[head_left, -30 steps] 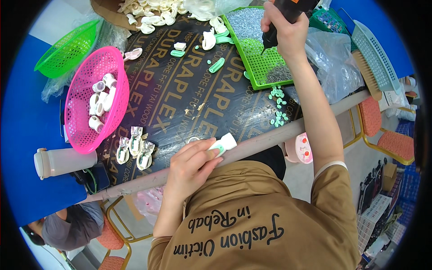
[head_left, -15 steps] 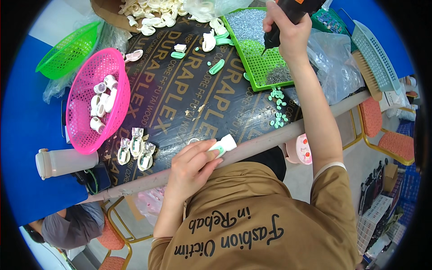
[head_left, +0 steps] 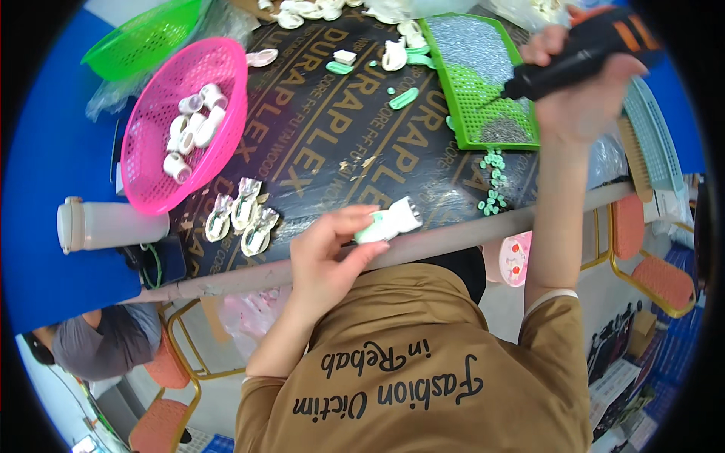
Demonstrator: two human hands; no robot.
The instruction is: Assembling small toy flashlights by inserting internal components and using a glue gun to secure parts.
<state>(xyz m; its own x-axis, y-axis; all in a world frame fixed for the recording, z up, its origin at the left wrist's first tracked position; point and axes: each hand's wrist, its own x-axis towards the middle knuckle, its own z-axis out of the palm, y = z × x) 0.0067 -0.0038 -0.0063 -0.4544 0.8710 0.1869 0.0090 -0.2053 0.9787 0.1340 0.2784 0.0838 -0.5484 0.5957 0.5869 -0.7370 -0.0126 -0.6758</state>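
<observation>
Orange, gold-framed chairs point(head_left: 663, 281) stand on grey floor point(head_left: 599, 291).

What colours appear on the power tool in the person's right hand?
The power tool is black with orange patches, seen best in the head view.

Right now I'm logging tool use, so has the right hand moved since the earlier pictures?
Yes. Judged against the green tray, the right hand, gripping the black power tool, has shifted right and lower in the view.
</observation>
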